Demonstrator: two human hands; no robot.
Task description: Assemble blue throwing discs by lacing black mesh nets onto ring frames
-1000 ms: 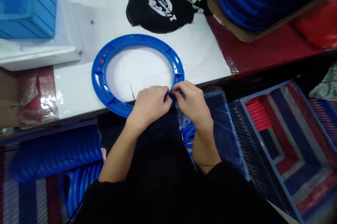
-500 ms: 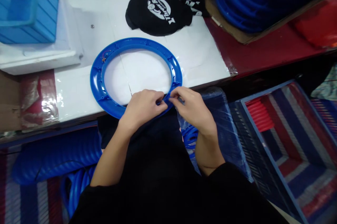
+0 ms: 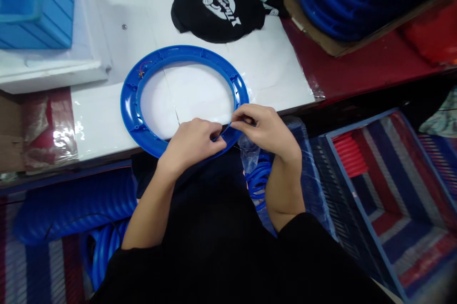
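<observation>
A blue plastic ring (image 3: 131,104), hollow side up with small ribs and posts, lies on the white-covered table and juts over its front edge. My left hand (image 3: 194,144) is closed on the ring's near rim, thumb and forefinger toward the right. Just right of it my right hand (image 3: 266,127) is closed in a pinch over the near right part of the rim; what its fingertips hold is too small to make out. Thin wires (image 3: 143,69) with a small part sit in the ring's far left channel.
Black printed fabric (image 3: 210,8) lies at the back. A light blue bin (image 3: 53,13) stands on a white foam block (image 3: 53,80) at left. Blue rings (image 3: 332,4) fill a carton at right. A striped-lined crate (image 3: 400,189) and blue coiled tubes (image 3: 78,204) are below the table.
My right hand has moved slightly up and away from the rim, its fingers still pinched. My left hand stays on the ring. The whole view has shifted a little.
</observation>
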